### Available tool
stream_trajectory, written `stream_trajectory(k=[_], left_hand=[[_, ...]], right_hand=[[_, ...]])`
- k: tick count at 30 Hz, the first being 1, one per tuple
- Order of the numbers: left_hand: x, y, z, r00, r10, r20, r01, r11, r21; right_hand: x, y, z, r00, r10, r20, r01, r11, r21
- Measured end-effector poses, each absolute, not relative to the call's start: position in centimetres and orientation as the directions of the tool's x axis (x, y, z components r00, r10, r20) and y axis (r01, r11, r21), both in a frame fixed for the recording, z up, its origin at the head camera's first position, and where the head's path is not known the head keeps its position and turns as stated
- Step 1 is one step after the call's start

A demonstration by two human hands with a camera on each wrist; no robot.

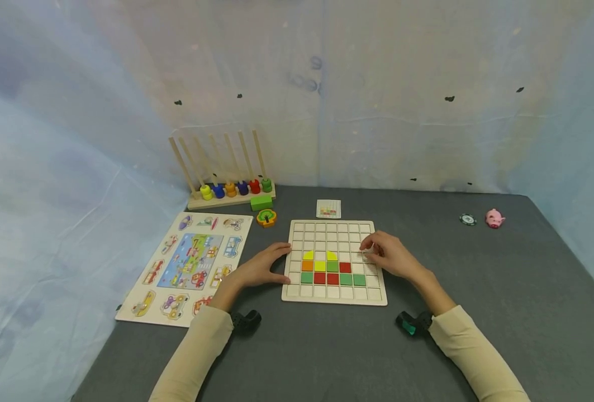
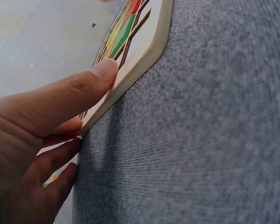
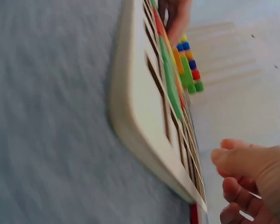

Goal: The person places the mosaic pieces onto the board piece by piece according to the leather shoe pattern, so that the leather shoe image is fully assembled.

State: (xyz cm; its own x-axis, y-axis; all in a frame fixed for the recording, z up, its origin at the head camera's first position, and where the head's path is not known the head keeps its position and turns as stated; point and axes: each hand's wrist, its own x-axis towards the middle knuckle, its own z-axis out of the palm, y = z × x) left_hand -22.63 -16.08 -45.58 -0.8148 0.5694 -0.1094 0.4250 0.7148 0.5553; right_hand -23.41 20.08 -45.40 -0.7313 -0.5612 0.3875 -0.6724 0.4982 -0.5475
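Soft, even light is filling the scene — no glare is showing, and only faint shadows are lying under the arms. The head view is bending at its edges; the right wrist view is blurring, and both wrist views are losing focus up close.

table [image 1: 478, 290]: dark grey felt | walls [image 1: 377, 84]: pale wrinkled sheeting | light: soft, even

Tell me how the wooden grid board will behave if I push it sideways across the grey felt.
The wooden grid board looks thick and rigid, so it should slide as one piece without flexing. The fuzzy grey tabletop will probably drag on it. The coloured tiles sit in cells, so they likely stay put. The left hand braces its edge.
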Motion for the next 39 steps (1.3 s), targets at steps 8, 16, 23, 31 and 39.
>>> stream_trajectory(k=[8, 16, 23, 31, 39], left_hand=[[-22.6, -16.0, -45.3, -0.813, 0.57, -0.116, 0.422, 0.715, 0.558], [-22.6, -16.1, -45.3, -0.813, 0.57, -0.12, 0.416, 0.711, 0.567], [-22.7, -16.1, -45.4, -0.81, 0.575, -0.116, 0.424, 0.71, 0.562], [-22.7, -16.1, -45.5, -0.812, 0.572, -0.115, 0.421, 0.711, 0.564], [-22.6, -16.2, -45.5, -0.811, 0.574, -0.115, 0.422, 0.709, 0.565]], right_hand=[[-23.6, 22.9, -45.1, -0.8, -0.523, 0.295, -0.593, 0.612, -0.523], [-23.5, 24.0, -45.7, -0.789, -0.554, 0.266, -0.604, 0.62, -0.501], [-23.2, 24.0, -45.6, -0.796, -0.541, 0.271, -0.602, 0.667, -0.439], [-23.3, 24.2, -45.4, -0.835, -0.482, 0.266, -0.549, 0.704, -0.45], [-23.0, 22.5, -45.5, -0.855, -0.443, 0.267, -0.501, 0.58, -0.642]])
